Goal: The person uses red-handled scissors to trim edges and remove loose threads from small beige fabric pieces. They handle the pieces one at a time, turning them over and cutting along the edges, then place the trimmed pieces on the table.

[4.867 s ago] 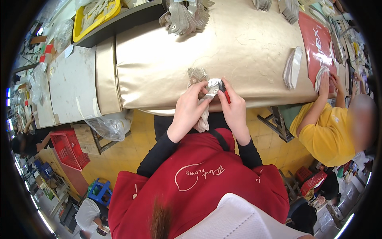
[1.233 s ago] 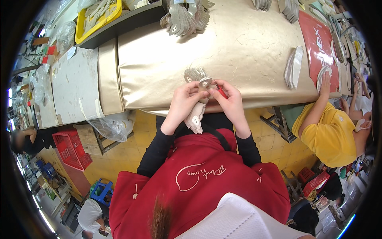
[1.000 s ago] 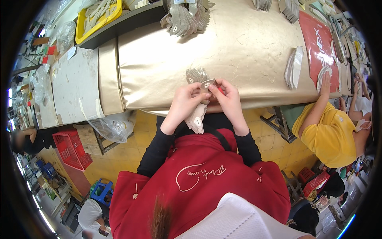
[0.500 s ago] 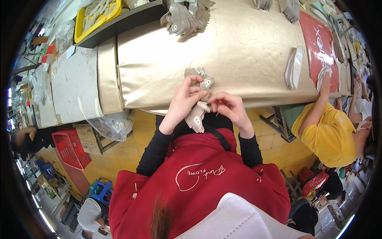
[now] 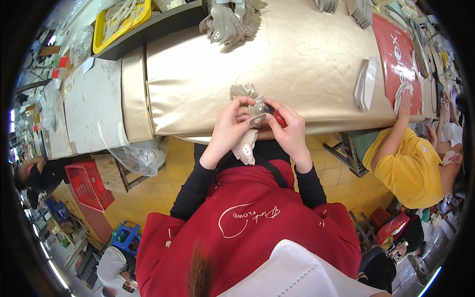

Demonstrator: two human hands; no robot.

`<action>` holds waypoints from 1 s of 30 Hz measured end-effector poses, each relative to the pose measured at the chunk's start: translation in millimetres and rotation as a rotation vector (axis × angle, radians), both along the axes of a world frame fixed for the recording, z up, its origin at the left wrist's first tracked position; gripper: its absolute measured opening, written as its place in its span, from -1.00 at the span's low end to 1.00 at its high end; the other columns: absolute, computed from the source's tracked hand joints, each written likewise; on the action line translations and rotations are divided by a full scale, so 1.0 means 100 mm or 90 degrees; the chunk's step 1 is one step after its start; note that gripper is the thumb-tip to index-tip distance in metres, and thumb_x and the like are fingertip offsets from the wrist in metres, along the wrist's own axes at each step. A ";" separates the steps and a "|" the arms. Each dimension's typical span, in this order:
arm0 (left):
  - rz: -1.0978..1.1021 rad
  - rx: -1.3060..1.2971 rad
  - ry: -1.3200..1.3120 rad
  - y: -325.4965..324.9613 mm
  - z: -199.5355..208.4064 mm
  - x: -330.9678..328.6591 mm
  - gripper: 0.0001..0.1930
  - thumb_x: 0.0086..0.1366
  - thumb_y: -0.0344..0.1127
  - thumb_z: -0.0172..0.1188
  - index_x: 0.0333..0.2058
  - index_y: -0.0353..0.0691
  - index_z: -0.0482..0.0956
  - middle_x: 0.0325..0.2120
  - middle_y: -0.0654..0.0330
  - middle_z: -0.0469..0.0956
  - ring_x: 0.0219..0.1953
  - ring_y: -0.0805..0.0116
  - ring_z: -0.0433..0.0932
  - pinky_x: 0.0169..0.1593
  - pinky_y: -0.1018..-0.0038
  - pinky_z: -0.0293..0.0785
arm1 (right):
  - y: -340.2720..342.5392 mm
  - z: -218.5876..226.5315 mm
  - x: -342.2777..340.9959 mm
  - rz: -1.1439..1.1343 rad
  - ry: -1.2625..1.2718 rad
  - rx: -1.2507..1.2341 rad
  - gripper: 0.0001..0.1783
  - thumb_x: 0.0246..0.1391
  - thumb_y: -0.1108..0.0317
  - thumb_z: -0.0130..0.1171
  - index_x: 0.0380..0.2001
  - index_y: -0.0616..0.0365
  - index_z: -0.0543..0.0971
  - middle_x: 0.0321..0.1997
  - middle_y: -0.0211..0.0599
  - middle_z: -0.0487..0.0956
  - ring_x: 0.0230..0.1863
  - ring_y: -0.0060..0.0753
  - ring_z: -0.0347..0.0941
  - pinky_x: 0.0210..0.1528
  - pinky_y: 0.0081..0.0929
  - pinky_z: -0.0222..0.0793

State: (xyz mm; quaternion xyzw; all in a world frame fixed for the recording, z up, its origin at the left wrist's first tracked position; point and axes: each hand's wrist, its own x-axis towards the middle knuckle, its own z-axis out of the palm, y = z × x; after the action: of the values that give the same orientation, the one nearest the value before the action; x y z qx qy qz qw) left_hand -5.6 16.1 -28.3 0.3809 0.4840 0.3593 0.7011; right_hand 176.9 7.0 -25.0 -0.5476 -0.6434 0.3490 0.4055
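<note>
At the table's near edge my left hand (image 5: 228, 127) is closed, pinching a grey shaped fabric piece (image 5: 257, 120) between thumb and fingers. My right hand (image 5: 290, 129) is closed too, its thumb and forefinger at the piece's right side. In the right palm sits a small red-handled tool (image 5: 279, 119); its working end is mostly hidden. Similar pale pieces (image 5: 245, 148), with eye-like cut-outs, hang below my left hand over my lap. Just beyond my fingers a fanned stack of grey pieces (image 5: 241, 90) lies on the gold-coloured table cover (image 5: 198, 94).
A large bundle of grey pieces (image 5: 230, 22) lies at the far side. A yellow tray (image 5: 99, 37) stands far left, and white pieces (image 5: 365, 84) lie to the right. A co-worker in a yellow shirt (image 5: 408, 168) sits at right, one hand on the table by a red sheet (image 5: 391, 54).
My right hand has moved up and in, its fingertips now at the piece in my left hand. That piece has tilted, and the hands are closer together.
</note>
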 end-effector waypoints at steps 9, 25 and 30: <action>-0.025 0.004 0.045 -0.04 -0.02 -0.02 -0.75 0.29 -0.56 0.26 -0.09 -0.28 0.45 -0.23 0.26 0.58 -0.17 0.55 0.59 -0.06 0.62 0.52 | -0.05 -0.05 0.02 -0.087 0.313 -0.218 -0.60 0.16 0.49 0.31 0.07 0.32 0.57 -0.27 -0.45 0.62 -0.30 -0.71 0.46 -0.23 -0.70 0.40; -0.079 0.067 0.123 -0.10 0.05 0.00 -0.67 0.19 -0.48 0.38 -0.08 -0.35 0.54 -0.26 0.19 0.61 -0.14 0.47 0.63 -0.06 0.51 0.61 | 0.00 0.01 0.05 -0.147 0.433 -0.436 -0.86 0.20 0.34 0.27 -0.41 0.16 0.59 -0.64 -0.64 0.36 -0.66 -0.85 0.10 -0.63 -0.73 -0.10; -0.083 0.107 0.161 -0.12 0.05 0.01 -0.58 0.15 -0.48 0.41 -0.02 -0.32 0.52 -0.23 0.12 0.61 -0.13 0.39 0.63 0.00 0.44 0.62 | 0.02 0.01 0.06 -0.151 0.485 -0.473 -0.81 0.18 0.34 0.27 -0.50 0.11 0.55 -0.68 -0.64 0.33 -0.69 -0.83 0.08 -0.64 -0.70 -0.11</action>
State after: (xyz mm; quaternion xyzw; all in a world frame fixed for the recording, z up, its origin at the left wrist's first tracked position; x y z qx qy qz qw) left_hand -4.7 4.3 -23.5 0.5114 0.5106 0.3013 0.6221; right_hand 182.9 9.3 -24.1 -0.5579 -0.2181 0.6784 0.4254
